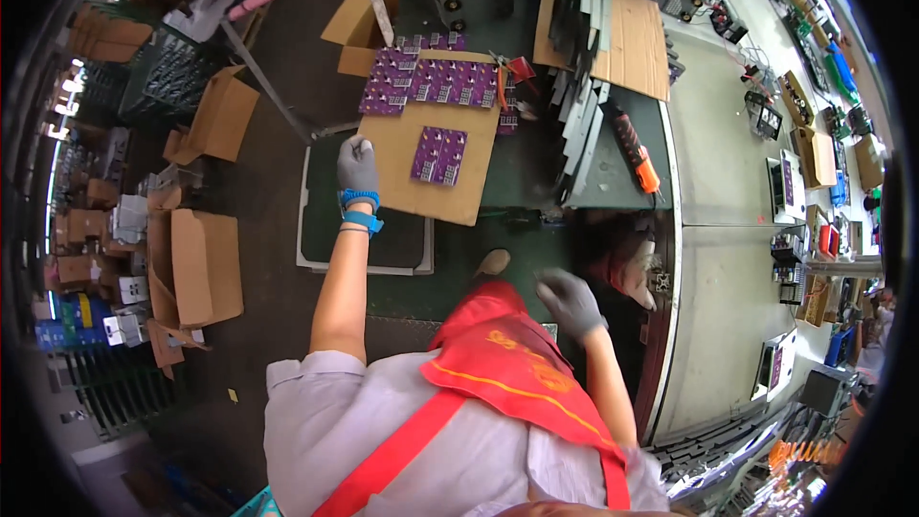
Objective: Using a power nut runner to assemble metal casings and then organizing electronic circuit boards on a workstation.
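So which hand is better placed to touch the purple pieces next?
Probably the left hand: it's by the cardboard, near the purple pieces; the right hand is back beside the red apron.

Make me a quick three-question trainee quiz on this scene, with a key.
1. Which is nearer the cardboard sheet: the left grip or the right grip?
2. True or false: the black-and-orange tool lies to the right of the cardboard sheet.
3. Fill in: the printed pieces on the cardboard sheet are mainly ____ in colour.

Key: 1. The left grip. 2. True. 3. Purple.
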The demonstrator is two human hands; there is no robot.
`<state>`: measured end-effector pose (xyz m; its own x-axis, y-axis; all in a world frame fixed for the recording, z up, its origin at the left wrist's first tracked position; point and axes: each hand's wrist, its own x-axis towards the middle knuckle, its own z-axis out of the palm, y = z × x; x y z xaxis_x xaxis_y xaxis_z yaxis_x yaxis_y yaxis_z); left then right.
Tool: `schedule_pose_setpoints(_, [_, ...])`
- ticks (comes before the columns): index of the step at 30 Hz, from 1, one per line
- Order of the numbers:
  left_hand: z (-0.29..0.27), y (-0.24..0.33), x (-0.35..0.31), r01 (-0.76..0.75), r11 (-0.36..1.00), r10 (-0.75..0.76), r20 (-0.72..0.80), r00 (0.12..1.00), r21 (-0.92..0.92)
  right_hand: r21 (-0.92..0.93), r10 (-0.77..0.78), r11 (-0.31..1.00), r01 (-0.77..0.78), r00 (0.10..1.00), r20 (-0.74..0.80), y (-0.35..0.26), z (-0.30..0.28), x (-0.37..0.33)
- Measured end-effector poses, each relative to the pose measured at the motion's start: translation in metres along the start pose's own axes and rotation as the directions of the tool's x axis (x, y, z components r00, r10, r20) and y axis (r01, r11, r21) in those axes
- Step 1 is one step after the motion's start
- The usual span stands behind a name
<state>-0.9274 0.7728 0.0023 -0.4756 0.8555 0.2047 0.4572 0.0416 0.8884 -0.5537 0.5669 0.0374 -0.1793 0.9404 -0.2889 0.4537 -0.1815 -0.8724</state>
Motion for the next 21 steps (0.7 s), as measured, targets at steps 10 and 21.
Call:
schedule_pose_setpoints(10, [0.039,-0.049,0.086,0.097,0.992,-0.099,0.025,0.995,0.084,-0.594,0.084,0.743,-0.307,0.924,-0.372,-0.076,0.021,0.372])
schedule_pose_setpoints(21, [0.029,-0.051,0.13,0.16,0.915,-0.145,-0.068,0.987,0.37,-0.204,0.053,0.952,-0.228,0.779,-0.624,-0.093,-0.006,0.428])
